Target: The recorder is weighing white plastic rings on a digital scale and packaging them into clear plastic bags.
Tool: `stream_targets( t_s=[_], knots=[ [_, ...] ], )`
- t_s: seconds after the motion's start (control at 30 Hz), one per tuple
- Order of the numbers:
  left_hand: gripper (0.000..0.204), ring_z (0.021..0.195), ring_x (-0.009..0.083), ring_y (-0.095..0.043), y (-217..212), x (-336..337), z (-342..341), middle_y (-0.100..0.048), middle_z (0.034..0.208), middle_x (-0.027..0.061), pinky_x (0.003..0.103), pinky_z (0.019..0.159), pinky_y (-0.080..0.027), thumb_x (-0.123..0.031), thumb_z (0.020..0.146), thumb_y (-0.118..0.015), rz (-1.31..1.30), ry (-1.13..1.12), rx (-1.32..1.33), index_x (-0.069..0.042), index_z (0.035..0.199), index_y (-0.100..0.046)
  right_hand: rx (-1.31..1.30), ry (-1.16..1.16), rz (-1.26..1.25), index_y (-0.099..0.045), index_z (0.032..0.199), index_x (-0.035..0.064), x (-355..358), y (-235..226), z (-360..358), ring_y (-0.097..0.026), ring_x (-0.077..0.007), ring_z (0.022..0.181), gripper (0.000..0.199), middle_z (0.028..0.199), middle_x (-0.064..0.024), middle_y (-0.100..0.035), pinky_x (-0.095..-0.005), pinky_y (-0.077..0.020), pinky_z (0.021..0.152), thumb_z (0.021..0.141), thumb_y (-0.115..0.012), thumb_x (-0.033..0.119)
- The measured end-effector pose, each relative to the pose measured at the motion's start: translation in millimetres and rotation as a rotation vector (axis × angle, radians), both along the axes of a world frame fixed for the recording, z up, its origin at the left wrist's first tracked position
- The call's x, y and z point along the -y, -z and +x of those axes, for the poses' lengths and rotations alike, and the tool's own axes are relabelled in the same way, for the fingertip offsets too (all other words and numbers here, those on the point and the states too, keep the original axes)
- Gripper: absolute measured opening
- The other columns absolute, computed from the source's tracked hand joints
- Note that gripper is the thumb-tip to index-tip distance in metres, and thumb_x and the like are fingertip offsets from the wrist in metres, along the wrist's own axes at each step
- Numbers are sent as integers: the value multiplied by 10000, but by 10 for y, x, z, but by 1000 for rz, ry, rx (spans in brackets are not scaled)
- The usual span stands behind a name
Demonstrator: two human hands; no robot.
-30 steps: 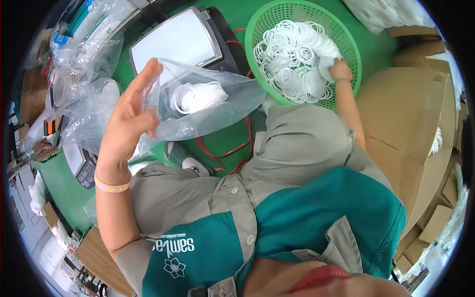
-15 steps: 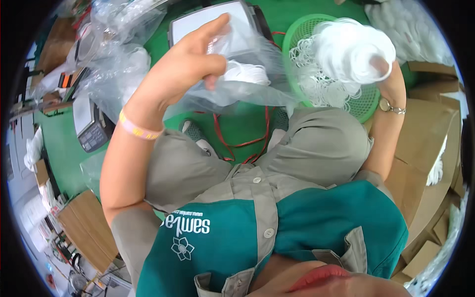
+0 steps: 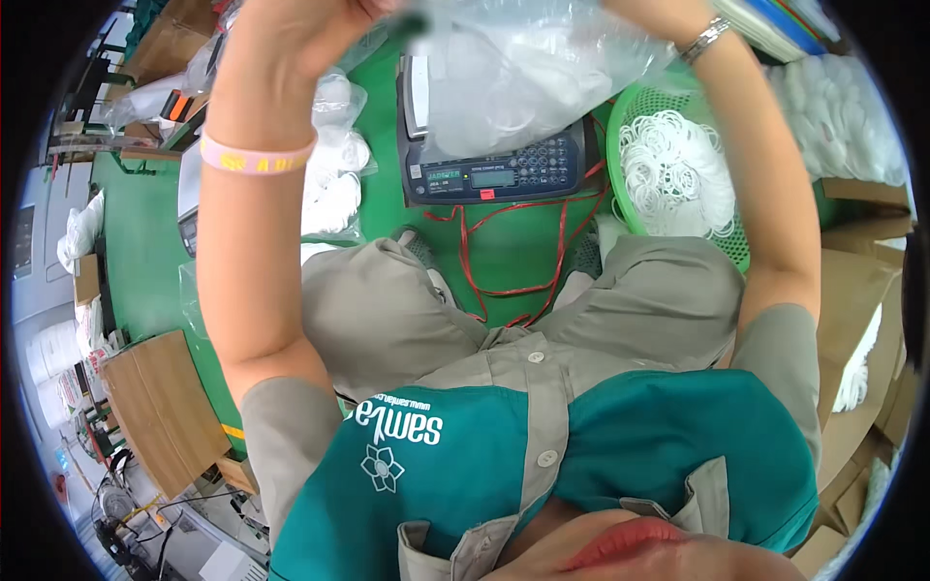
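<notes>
Both hands are raised at the upper edge of the head view, which cuts off their fingers. Between them a clear plastic bag (image 3: 513, 107) hangs above a dark digital scale (image 3: 542, 169), with blurred white contents showing through. My right hand (image 3: 664, 15) closes on the bag's upper right side. At the bag's upper left is my left hand (image 3: 305, 34), its fingertips hidden; a small dark blurred thing (image 3: 415, 24) shows beside it. Right of the scale, a green mesh basket (image 3: 620, 184) holds many loose white rings (image 3: 673, 179).
Red cord (image 3: 465, 257) lies on the green floor before the scale. Left of it are bagged white bundles (image 3: 334, 184). More white bundles (image 3: 843, 116) fill the far right, above cardboard boxes (image 3: 852, 290). A brown carton (image 3: 165, 407) stands at the left.
The bag has come up off the scale, baring its keypad and display. My right hand has moved left from above the basket to the bag; the ring bundle no longer shows in it. Both arms reach farther forward.
</notes>
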State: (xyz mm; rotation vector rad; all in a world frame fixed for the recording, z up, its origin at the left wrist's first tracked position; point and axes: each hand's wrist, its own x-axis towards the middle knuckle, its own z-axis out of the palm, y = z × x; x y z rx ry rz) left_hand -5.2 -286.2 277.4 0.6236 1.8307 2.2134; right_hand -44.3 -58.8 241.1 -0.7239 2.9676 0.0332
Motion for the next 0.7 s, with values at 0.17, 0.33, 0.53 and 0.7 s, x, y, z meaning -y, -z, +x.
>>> stream_targets(
  t_s=[0.17, 0.33, 0.53, 0.7],
  knots=[
    [709, 489, 51, -395, 255, 424, -416, -390, 1342, 141, 193, 417, -327, 45, 685, -435, -316, -236, -129, 59, 1362, -227, 50, -137, -665, -449, 1242, 41, 289, -81, -172, -504, -294, 1110, 540, 1210, -218, -501, -351, -408, 924, 781, -628, 259],
    [684, 476, 66, -383, 491, 201, -857, -326, 1389, 182, 217, 419, -326, 67, 696, -407, -338, -251, -87, 20, 1364, -265, -330, -30, -325, -356, 1318, 67, -13, 622, -563, -441, -374, 1144, 730, 1263, -240, -435, -379, -366, 971, 687, -670, 259],
    [656, 496, 51, -362, 162, 664, -813, -309, 1405, 161, 185, 429, -316, 87, 704, -393, -295, -276, -240, 46, 1349, -280, -354, -45, -543, -344, 1317, 60, 602, 245, -357, -455, -380, 1118, 728, 1236, -264, -426, -369, -393, 946, 687, -676, 210],
    [738, 515, 66, -388, 536, 629, -1151, -250, 1437, 148, 211, 446, -341, 99, 714, -397, 38, 332, 206, -76, 1407, -211, 32, -373, -823, -384, 1294, 50, 130, 474, -374, -484, -381, 1083, 701, 1197, -269, -469, -374, -413, 915, 680, -674, 227]
  ],
)
